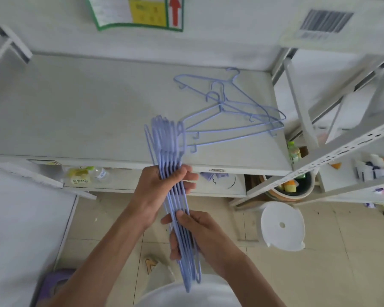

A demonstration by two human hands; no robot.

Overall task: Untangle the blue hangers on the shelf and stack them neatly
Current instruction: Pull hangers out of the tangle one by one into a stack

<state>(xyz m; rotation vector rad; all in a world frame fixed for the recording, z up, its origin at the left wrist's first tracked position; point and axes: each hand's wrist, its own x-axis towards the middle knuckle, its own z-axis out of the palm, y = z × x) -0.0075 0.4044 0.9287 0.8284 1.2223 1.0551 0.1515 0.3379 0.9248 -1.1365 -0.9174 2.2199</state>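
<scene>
A bundle of several blue hangers [178, 196] is held edge-on in front of me, hooks pointing away over the shelf's front edge. My left hand [155, 185] grips the bundle near the hooks. My right hand [195, 233] grips it lower down, near the shoulders. Three more blue hangers [231, 111] lie overlapped on the white shelf [87, 111], at its right side, just beyond the bundle's hooks.
A white shelving frame [341, 138] stands at the right with small packets on it. A white stool [282, 227] sits on the tiled floor below right. Bottles [87, 173] lie on the lower shelf. A poster [138, 12] hangs on the back wall.
</scene>
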